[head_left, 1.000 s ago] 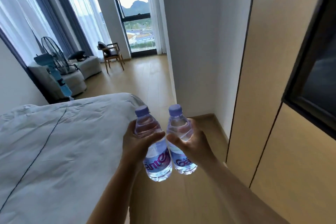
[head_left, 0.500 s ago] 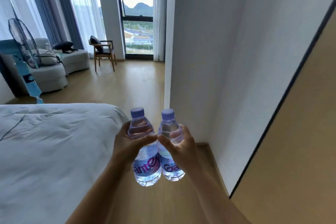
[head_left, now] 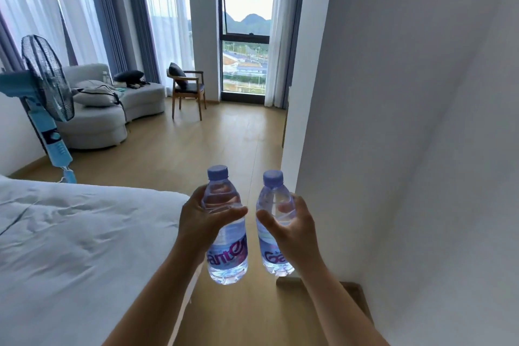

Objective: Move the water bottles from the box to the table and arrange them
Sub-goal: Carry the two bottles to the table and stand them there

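Observation:
I carry two clear water bottles with purple caps and purple labels, both upright in front of me above the wooden floor. My left hand (head_left: pixel 200 220) grips the left bottle (head_left: pixel 227 250) around its upper body, thumb across the front. My right hand (head_left: pixel 293 229) grips the right bottle (head_left: pixel 271 253) the same way. A narrow gap separates the two bottles. Neither the box nor the table is in view.
A white bed (head_left: pixel 70 247) fills the lower left. A white wall (head_left: pixel 407 149) runs along the right, its corner close to the right bottle. Ahead lie a wooden floor (head_left: pixel 219 143), a blue standing fan (head_left: pixel 47 98), a grey sofa (head_left: pixel 112 109), a wooden chair (head_left: pixel 186 90) and a tall window (head_left: pixel 245 36).
The view has swung left and advanced past the wooden panel, showing more of the room. The bottles, touching before, are now slightly apart. Both hands keep their grip.

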Demonstrator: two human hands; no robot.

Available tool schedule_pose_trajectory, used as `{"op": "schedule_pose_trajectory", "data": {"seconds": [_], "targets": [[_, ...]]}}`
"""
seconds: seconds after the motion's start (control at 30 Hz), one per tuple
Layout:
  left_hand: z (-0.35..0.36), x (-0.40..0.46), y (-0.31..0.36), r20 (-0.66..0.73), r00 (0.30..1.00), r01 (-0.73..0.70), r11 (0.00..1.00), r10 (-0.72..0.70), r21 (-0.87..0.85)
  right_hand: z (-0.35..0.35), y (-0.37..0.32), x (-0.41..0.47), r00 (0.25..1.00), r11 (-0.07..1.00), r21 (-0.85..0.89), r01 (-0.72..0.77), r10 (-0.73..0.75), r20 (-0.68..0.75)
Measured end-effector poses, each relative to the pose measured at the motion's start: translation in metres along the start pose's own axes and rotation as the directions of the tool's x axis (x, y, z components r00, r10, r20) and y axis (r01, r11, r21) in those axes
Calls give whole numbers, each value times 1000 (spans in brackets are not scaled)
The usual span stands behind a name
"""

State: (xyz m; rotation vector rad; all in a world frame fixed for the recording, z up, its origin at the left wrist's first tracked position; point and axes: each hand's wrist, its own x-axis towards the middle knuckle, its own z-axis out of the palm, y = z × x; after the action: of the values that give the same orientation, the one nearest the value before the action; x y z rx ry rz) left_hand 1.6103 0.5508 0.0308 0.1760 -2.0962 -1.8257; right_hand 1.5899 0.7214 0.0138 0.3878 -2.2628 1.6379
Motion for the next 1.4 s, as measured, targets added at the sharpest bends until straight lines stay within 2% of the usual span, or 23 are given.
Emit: {"op": "schedule_pose_trajectory", "data": {"seconds": [0.3,0.53,0.97,1.2,1.4], "targets": [[2,229,-35,45,999,-20,1000,20,16,99,62,201,999,999,16,-42,42,-32],[12,384,-49,85,996,-39,999,37,27,149,109,331,995,997,15,-71,72,-75],[103,645,-103,87,996,3,1000,-3,0,195,226,588,987,993,75,-92,100,-123],[158,789,-123,26,999,23,999,-23,-22,209,280,741,991,996,10,-85,85,-103],[192,894,-149,40,998,55,996,-53,-66,227,326,842,991,995,8,-98,98,-86]]}}
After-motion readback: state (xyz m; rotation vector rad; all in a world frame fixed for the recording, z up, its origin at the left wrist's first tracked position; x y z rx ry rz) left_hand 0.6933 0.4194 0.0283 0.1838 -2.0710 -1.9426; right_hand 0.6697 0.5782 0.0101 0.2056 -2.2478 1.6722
